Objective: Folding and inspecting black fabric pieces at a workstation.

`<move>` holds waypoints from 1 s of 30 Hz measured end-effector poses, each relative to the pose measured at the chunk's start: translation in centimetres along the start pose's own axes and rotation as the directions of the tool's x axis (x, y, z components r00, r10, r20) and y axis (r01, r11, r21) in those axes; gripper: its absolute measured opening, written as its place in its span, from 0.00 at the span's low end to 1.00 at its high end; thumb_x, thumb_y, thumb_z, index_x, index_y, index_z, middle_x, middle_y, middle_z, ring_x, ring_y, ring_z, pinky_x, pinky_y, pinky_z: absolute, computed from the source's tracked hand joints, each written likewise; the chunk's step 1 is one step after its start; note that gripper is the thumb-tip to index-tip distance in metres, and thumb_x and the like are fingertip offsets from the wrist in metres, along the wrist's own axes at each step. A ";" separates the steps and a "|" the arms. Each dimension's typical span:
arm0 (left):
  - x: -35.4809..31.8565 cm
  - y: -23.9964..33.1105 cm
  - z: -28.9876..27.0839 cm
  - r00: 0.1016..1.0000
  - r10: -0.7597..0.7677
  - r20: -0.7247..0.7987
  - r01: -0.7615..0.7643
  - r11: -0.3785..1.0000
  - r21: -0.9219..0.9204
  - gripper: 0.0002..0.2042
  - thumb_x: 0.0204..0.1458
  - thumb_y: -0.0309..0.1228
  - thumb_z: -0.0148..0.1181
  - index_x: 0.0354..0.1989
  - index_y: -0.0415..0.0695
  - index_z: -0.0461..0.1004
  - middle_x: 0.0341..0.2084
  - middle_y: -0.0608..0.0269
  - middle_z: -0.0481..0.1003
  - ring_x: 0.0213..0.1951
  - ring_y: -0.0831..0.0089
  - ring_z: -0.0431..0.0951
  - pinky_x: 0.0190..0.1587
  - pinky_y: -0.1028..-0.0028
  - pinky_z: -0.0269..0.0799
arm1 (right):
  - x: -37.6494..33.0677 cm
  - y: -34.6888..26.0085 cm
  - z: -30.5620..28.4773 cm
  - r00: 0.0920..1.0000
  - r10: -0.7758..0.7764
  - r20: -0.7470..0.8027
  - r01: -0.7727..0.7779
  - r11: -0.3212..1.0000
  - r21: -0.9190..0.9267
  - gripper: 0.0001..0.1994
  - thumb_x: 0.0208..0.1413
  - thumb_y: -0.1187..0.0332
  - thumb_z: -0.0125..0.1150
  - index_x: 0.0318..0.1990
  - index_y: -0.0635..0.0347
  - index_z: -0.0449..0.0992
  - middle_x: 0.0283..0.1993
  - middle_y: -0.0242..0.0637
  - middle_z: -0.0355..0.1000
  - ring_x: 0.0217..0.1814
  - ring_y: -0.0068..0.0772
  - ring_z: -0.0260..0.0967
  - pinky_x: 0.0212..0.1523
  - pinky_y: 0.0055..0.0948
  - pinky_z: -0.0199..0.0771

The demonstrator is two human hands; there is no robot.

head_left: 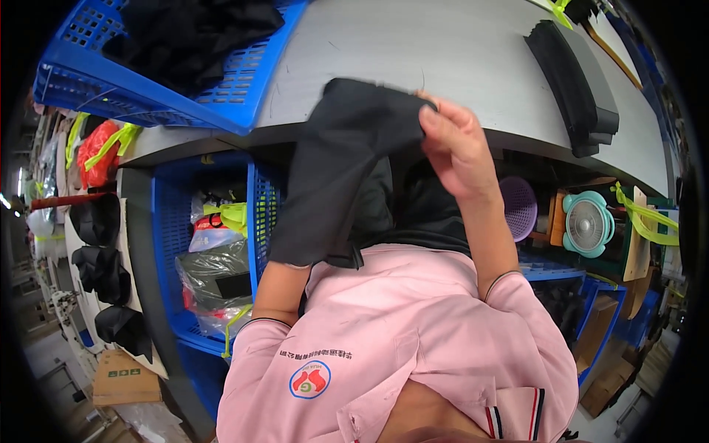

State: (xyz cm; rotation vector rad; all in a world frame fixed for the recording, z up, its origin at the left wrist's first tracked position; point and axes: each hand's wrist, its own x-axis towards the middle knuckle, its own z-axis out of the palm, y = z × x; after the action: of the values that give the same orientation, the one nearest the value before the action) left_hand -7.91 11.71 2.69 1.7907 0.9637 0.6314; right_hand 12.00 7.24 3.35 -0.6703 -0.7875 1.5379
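Note:
A piece of black cloth (332,159), which looks like a tube or sleeve, hangs at the table's front edge. My right hand (459,140) pinches its upper right corner between thumb and fingers. My left forearm (281,292) goes up under the lower end of the cloth. The cloth covers my left hand fully, so its fingers do not show. Toward its top the cloth is spread wide, above the grey table (369,40).
A blue basket (251,103) with black cloth stands at the table's far left. A stack of folded black pieces (569,88) lies at the right. Below the table are a blue crate (255,214) of bagged items, a purple basket (518,208) and a small turquoise fan (588,224).

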 end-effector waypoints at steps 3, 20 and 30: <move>0.3 1.3 1.5 0.992 0.068 0.108 -0.091 0.971 0.222 0.24 0.65 0.40 0.46 0.68 0.47 0.59 0.66 0.62 0.62 0.67 0.60 0.61 0.64 0.59 0.61 | 4.2 -0.3 -0.9 0.980 -0.131 -0.148 0.090 0.962 -0.256 0.12 0.63 0.65 0.61 0.45 0.65 0.78 0.39 0.24 0.75 0.41 0.12 0.68 0.43 0.15 0.67; -1.4 -2.7 2.1 0.857 0.495 -0.142 -0.282 0.682 0.675 0.24 0.62 0.34 0.50 0.67 0.42 0.63 0.64 0.57 0.66 0.63 0.63 0.67 0.66 0.70 0.59 | 2.0 4.9 -1.0 0.750 -0.561 0.351 0.345 -0.122 -0.931 0.23 0.45 0.73 0.70 0.52 0.59 0.75 0.54 0.41 0.71 0.55 0.41 0.70 0.68 0.52 0.56; -2.1 -9.5 1.5 0.957 0.214 -0.198 -0.269 0.908 -0.320 0.21 0.61 0.30 0.52 0.63 0.39 0.66 0.58 0.55 0.70 0.58 0.63 0.70 0.61 0.69 0.65 | 1.6 0.6 -3.7 0.867 -0.025 0.497 0.439 0.507 -0.742 0.07 0.45 0.77 0.65 0.32 0.64 0.74 0.40 0.35 0.73 0.53 0.36 0.71 0.73 0.48 0.50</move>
State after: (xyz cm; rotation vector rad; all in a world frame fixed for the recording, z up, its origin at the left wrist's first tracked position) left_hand -11.07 11.25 -6.66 1.5713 0.6844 1.0477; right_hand 14.39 9.21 0.69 -0.8625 -1.9685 0.9563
